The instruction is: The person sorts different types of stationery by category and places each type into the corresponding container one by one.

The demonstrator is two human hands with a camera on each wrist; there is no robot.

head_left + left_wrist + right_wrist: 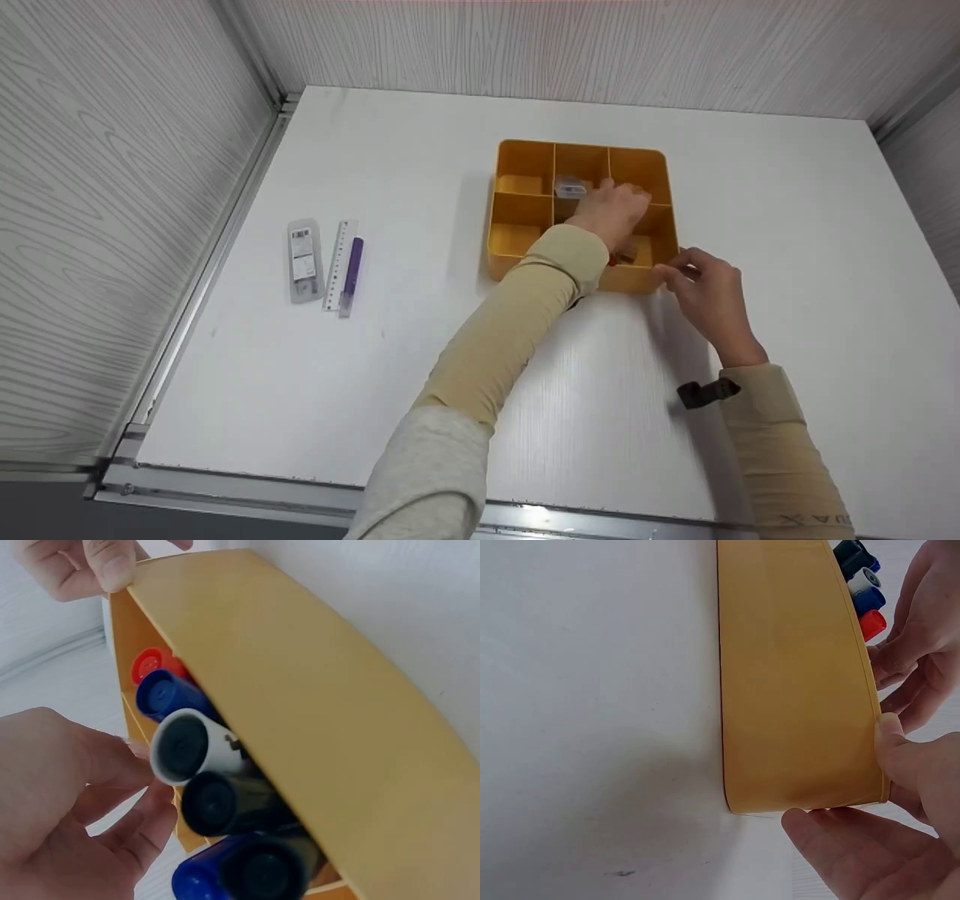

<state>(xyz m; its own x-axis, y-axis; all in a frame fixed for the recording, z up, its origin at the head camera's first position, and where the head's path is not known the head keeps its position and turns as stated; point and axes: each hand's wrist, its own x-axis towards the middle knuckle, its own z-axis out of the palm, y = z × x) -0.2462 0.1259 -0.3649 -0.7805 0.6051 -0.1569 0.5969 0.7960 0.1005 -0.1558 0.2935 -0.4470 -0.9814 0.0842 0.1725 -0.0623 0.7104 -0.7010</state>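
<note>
A yellow box divided into compartments [630, 281] stands on the white table. My left hand [611, 214] reaches over its middle from above. In the left wrist view, the left fingertips come together right at a bunch of markers: a white-ended marker [225, 750], a blue one [169, 694], a red one [148, 666] and several dark ones leaning in the box. The markers partly hide those fingertips, so I cannot tell whether they pinch one. My right hand [709, 296] grips the box's front right corner, thumb [892, 739] at the rim and fingers against the outer wall.
A small clear case [570, 187] sits in the back middle compartment. Left of the box lie a clear plastic case with a label [304, 262], a clear ruler [339, 266] and a purple pen [352, 276]. Grained panels [450, 52] stand behind and beside the table.
</note>
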